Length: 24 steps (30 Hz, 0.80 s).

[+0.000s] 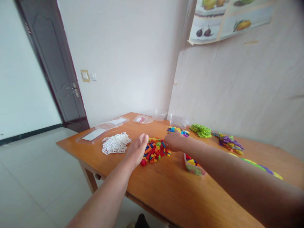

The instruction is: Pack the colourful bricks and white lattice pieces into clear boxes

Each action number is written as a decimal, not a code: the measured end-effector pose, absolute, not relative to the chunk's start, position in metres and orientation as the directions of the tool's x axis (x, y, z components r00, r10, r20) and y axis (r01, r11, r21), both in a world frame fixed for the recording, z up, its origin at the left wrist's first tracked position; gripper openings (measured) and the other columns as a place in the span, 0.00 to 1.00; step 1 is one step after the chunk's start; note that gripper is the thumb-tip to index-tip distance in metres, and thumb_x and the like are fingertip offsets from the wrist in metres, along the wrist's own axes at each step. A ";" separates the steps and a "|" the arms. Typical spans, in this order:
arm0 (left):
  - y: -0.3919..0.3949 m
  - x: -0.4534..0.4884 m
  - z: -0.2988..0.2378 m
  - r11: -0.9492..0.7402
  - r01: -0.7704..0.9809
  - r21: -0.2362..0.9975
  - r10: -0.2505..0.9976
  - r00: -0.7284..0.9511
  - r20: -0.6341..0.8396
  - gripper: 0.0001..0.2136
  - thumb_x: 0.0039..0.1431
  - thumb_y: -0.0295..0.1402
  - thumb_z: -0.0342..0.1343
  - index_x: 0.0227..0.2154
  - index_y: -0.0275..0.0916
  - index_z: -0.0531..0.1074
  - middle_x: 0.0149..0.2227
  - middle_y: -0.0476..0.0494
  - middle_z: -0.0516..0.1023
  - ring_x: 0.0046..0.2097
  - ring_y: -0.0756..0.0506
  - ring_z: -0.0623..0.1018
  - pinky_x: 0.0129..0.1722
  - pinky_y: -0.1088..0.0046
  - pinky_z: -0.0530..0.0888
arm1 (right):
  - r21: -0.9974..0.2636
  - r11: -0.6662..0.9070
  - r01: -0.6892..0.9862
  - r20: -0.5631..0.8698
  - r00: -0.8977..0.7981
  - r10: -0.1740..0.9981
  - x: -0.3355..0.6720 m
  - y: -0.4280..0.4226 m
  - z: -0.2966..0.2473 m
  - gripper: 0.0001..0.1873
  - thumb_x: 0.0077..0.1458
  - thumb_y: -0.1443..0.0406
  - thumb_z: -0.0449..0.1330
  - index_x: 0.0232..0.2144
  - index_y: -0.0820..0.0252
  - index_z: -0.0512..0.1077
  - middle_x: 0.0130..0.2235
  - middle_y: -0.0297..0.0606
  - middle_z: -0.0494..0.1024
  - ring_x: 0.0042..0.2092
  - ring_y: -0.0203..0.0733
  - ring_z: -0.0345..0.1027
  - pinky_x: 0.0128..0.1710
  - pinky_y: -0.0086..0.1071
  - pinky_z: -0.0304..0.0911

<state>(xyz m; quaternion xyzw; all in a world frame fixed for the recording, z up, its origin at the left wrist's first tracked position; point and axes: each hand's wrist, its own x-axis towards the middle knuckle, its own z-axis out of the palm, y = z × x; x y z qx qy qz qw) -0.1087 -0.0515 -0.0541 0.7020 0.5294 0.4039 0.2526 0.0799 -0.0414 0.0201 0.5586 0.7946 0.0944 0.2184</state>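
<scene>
A heap of small building bricks (pixel 155 152) in red, orange, blue, green and yellow lies on the wooden table between my two hands. My left hand (pixel 137 150) is at the heap's left side, its fingers stretched out and together, the palm facing the bricks. At the right edge of the heap is my right hand (pixel 174 141), its fingers curled down; whatever they may hold is hidden. Under my right forearm, partly covered, stands a clear plastic container (pixel 194 169) with more bricks inside.
Left of the heap lies a pile of white lattice pieces (pixel 116 143). Clear plastic lids (pixel 95 134) and a clear tub (pixel 179 120) are farther back. Blue-and-yellow pieces (pixel 177 130), green pieces (pixel 200 130) and purple pieces (pixel 229 142) lie behind my right arm. The table's front-left edge drops to the floor.
</scene>
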 end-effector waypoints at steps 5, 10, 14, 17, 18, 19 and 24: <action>-0.051 -0.108 -0.055 -0.318 0.541 0.778 0.944 0.102 0.315 0.35 0.65 0.58 0.32 0.63 0.39 0.62 0.65 0.40 0.64 0.67 0.41 0.62 0.66 0.63 0.58 | 0.382 0.346 0.857 -0.212 -0.283 0.935 0.084 -0.045 0.024 0.15 0.53 0.70 0.59 0.43 0.64 0.79 0.47 0.55 0.79 0.49 0.56 0.73 0.45 0.42 0.66; -0.050 -0.109 -0.056 -0.331 0.542 0.772 0.938 0.098 0.333 0.35 0.65 0.58 0.32 0.62 0.39 0.63 0.65 0.39 0.65 0.67 0.41 0.63 0.65 0.63 0.59 | 0.345 0.312 0.885 -0.100 -0.296 0.950 0.101 -0.054 0.040 0.17 0.57 0.66 0.54 0.47 0.58 0.76 0.50 0.49 0.78 0.50 0.53 0.72 0.43 0.38 0.65; -0.050 -0.109 -0.055 -0.341 0.541 0.768 0.936 0.120 0.331 0.35 0.65 0.58 0.31 0.61 0.39 0.63 0.64 0.39 0.66 0.66 0.42 0.63 0.66 0.62 0.58 | 0.319 0.272 0.908 -0.048 -0.271 0.961 0.125 -0.065 0.058 0.16 0.57 0.62 0.53 0.45 0.56 0.76 0.47 0.46 0.79 0.46 0.50 0.73 0.37 0.34 0.64; -0.050 -0.108 -0.055 -0.333 0.543 0.771 0.940 0.123 0.319 0.36 0.65 0.58 0.31 0.63 0.37 0.62 0.65 0.37 0.64 0.67 0.41 0.61 0.67 0.62 0.55 | 0.302 0.204 0.931 -0.036 -0.203 0.979 0.145 -0.073 0.069 0.17 0.57 0.59 0.53 0.43 0.56 0.76 0.46 0.46 0.80 0.44 0.51 0.74 0.35 0.34 0.63; -0.049 -0.108 -0.055 -0.329 0.542 0.773 0.941 0.122 0.314 0.37 0.64 0.58 0.31 0.63 0.37 0.61 0.66 0.37 0.63 0.67 0.41 0.61 0.67 0.62 0.54 | 0.299 0.173 0.938 -0.043 -0.167 0.985 0.152 -0.074 0.071 0.17 0.57 0.57 0.54 0.42 0.56 0.77 0.45 0.45 0.80 0.44 0.51 0.73 0.35 0.34 0.62; -0.049 -0.108 -0.056 -0.326 0.542 0.775 0.943 0.124 0.310 0.37 0.64 0.59 0.31 0.63 0.37 0.61 0.66 0.37 0.63 0.67 0.41 0.61 0.67 0.62 0.54 | 0.301 0.140 0.943 -0.054 -0.130 0.990 0.159 -0.076 0.073 0.17 0.56 0.56 0.54 0.41 0.55 0.77 0.43 0.45 0.80 0.43 0.51 0.73 0.34 0.34 0.61; -0.051 -0.108 -0.054 -0.314 0.540 0.781 0.948 0.134 0.288 0.38 0.63 0.60 0.31 0.64 0.37 0.60 0.66 0.37 0.62 0.68 0.41 0.60 0.67 0.60 0.54 | 0.308 0.084 0.948 -0.084 -0.061 0.995 0.175 -0.080 0.074 0.16 0.55 0.54 0.56 0.34 0.56 0.79 0.35 0.43 0.80 0.38 0.47 0.73 0.34 0.33 0.60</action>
